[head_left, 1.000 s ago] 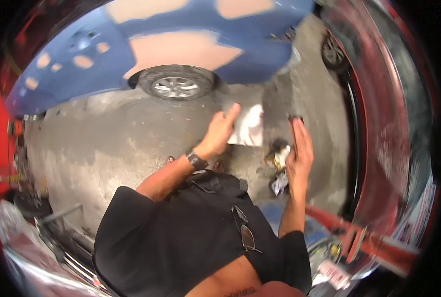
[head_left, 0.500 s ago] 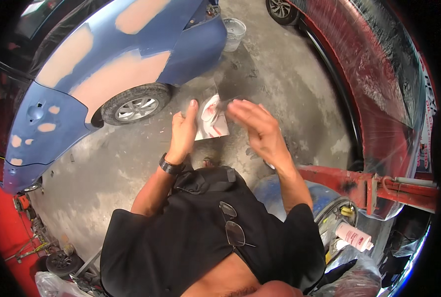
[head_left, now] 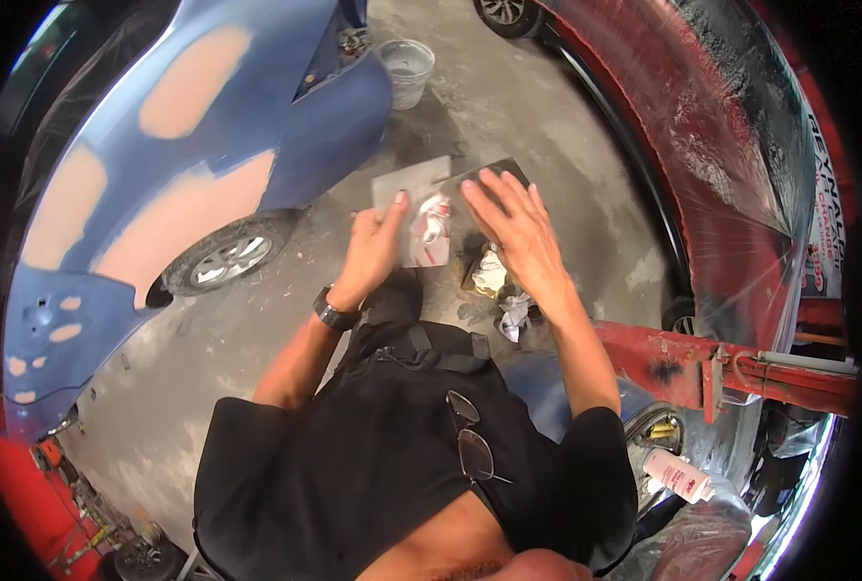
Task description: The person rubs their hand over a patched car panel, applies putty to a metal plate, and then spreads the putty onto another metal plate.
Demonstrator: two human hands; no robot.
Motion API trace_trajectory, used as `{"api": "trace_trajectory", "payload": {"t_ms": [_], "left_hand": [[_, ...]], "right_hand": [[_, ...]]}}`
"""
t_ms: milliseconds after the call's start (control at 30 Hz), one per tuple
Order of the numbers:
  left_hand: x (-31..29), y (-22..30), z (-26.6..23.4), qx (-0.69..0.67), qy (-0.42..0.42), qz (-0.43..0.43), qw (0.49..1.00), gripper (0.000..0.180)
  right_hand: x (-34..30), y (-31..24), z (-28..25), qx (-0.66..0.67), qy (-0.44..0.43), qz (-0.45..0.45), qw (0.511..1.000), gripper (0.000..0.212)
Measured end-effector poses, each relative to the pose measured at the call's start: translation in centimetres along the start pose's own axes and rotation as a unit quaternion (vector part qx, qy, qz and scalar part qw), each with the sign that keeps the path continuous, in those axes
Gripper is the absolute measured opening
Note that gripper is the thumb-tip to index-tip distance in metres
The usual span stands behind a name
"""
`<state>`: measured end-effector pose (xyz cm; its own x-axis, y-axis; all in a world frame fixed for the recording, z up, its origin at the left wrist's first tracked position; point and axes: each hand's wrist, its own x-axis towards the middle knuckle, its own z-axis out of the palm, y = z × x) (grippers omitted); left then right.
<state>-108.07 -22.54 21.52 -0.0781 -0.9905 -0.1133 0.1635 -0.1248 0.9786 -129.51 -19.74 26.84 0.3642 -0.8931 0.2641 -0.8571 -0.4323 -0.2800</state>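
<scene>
My left hand (head_left: 377, 244), with a dark band on its wrist, grips a flat light sheet (head_left: 438, 257), thumb on top. White filler paste with red streaks (head_left: 434, 219) lies on it. A light-grey rectangular plate (head_left: 411, 177) shows above my left fingertips, blurred by motion; I cannot tell whether it is separate from the sheet. My right hand (head_left: 520, 235) is closed on a dark flat spreader (head_left: 510, 172), its fingers laid across the blade. The spreader's corner is close to the grey plate, beside the paste.
At left stands a blue car (head_left: 339, 126) with pinkish filler patches. A grey bucket (head_left: 408, 73) sits beyond it. Plastic covers a red car (head_left: 682, 97) at right. A red metal arm (head_left: 658, 358), a drum and a pinkish bottle (head_left: 678, 474) are near my right side. Crumpled cloths (head_left: 490, 271) lie below my right hand.
My view has shifted, so the blue car sits further left and lower. The dark spreader and grey plate now show more plainly. Crumpled cloths have come into sight below my right hand.
</scene>
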Motion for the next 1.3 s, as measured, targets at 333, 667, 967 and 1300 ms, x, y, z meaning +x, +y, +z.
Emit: {"api": "trace_trajectory", "payload": {"t_ms": [333, 667, 967, 1300], "left_hand": [[17.1, 1.0, 5.5, 0.156, 0.050, -0.008, 0.986, 0.052], [25.8, 6.3, 8.6, -0.393, -0.072, -0.167, 0.902, 0.045], [29.5, 5.3, 10.6, -0.379, -0.080, -0.099, 0.917, 0.043], [39.5, 5.1, 14.5, -0.309, 0.215, 0.116, 0.919, 0.043]], "right_hand": [[7.4, 8.6, 0.8, -0.021, -0.098, -0.108, 0.989, 0.046], [15.8, 12.6, -4.0, 0.365, 0.225, -0.043, 0.902, 0.061], [23.4, 20.7, 0.0, 0.182, 0.152, -0.122, 0.964, 0.062], [29.7, 36.9, 2.6, 0.558, -0.055, 0.146, 0.815, 0.025]]}}
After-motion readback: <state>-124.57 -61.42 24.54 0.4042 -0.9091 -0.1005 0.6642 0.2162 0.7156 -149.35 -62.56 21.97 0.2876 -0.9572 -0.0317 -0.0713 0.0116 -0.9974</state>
